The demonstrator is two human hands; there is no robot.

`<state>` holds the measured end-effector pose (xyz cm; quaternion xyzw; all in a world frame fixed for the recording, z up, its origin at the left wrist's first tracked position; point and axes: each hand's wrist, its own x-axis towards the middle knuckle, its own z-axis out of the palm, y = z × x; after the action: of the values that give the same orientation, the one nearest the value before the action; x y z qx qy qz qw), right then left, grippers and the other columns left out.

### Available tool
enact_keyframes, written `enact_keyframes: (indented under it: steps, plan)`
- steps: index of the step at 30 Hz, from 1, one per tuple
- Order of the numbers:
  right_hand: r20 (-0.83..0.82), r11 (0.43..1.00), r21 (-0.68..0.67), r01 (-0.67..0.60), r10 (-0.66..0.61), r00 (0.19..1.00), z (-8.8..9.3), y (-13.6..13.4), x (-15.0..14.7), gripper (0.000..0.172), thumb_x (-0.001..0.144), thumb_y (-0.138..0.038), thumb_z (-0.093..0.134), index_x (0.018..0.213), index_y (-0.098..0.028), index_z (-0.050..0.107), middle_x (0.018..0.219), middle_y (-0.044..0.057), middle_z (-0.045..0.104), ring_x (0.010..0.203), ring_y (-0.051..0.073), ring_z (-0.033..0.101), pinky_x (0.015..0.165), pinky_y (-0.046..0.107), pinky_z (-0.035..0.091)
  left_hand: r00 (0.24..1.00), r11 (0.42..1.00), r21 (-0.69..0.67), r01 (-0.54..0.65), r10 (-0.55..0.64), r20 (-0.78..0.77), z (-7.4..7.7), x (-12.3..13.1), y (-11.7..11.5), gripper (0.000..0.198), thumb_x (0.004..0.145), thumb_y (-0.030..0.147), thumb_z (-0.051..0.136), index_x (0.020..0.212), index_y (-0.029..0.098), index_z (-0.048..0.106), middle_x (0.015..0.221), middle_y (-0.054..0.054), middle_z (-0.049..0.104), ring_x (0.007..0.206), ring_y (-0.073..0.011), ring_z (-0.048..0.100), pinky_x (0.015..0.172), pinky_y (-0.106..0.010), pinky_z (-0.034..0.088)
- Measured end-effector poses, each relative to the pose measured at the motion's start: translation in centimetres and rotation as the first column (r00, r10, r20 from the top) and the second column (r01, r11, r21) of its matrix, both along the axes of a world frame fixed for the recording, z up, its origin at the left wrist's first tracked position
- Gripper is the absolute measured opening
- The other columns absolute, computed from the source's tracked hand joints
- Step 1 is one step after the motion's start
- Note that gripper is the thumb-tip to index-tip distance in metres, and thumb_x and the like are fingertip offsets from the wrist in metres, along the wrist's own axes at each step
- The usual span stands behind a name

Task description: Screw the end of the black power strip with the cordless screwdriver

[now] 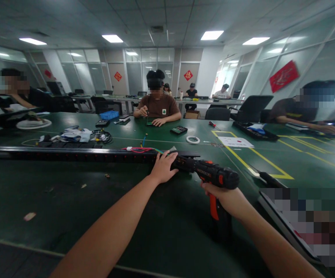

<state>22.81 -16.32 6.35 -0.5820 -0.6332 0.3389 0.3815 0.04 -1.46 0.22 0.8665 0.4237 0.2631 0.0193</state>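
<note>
My right hand (pixel 225 197) is wrapped round the handle of a black and orange cordless drill (pixel 216 173). The drill lies level, its nose pointing left at the right end of a long black bar (pixel 121 155). Whether the tip touches the bar is hidden behind my fingers. My left hand (pixel 164 166) grips the bar near that end, fingers over its top and thumb on the near side. Red, yellow and green wires (pixel 140 149) with a white connector come off the top of the bar beside my left hand.
Behind the bar lie bundled cables (pixel 102 136), a blue basket (pixel 109 115) and a white tape roll (pixel 193 139). At right are a black pointed tool (pixel 271 179), a white-edged tablet or board (pixel 289 227) and a black tray (pixel 254 131). Co-workers sit across and to both sides.
</note>
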Motion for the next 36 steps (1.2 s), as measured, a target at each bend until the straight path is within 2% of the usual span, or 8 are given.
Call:
enact_keyframes:
  steps: [6,18,36]
  plan:
    - [0.045,0.998,0.032,0.049,-0.05,0.998,0.7,-0.3,-0.4,0.025,0.075,-0.043,0.069,0.085,-0.02,0.067,0.066,0.0,0.059,0.065,0.021,0.055,0.066,0.035,0.045,1.0,1.0,-0.004,0.0,0.0,0.002,0.1,0.0,-0.1,0.073,0.091,0.041,0.065,0.156,0.024,0.036,0.16,-0.006,0.043,0.151,-0.0314,0.027,0.123,-0.062,0.014]
    - [0.061,0.999,0.025,0.037,-0.039,0.997,0.5,-0.2,-0.4,0.02,0.077,-0.04,0.068,0.081,-0.021,0.066,0.068,0.0,0.06,0.066,0.021,0.057,0.065,0.034,0.046,1.0,1.0,-0.006,-0.006,0.005,-0.019,0.0,0.0,0.0,0.075,0.092,0.042,0.064,0.158,0.027,0.032,0.161,-0.007,0.042,0.152,-0.0309,0.026,0.124,-0.062,0.013]
    - [0.072,0.998,0.046,0.034,-0.037,0.997,1.2,-0.4,-0.7,0.023,0.074,-0.044,0.068,0.077,-0.021,0.067,0.063,0.0,0.061,0.063,0.021,0.058,0.065,0.034,0.048,1.0,1.0,-0.002,-0.004,0.004,-0.013,0.0,-0.1,0.0,0.074,0.092,0.041,0.064,0.158,0.026,0.032,0.161,-0.007,0.041,0.152,-0.0302,0.025,0.124,-0.061,0.013]
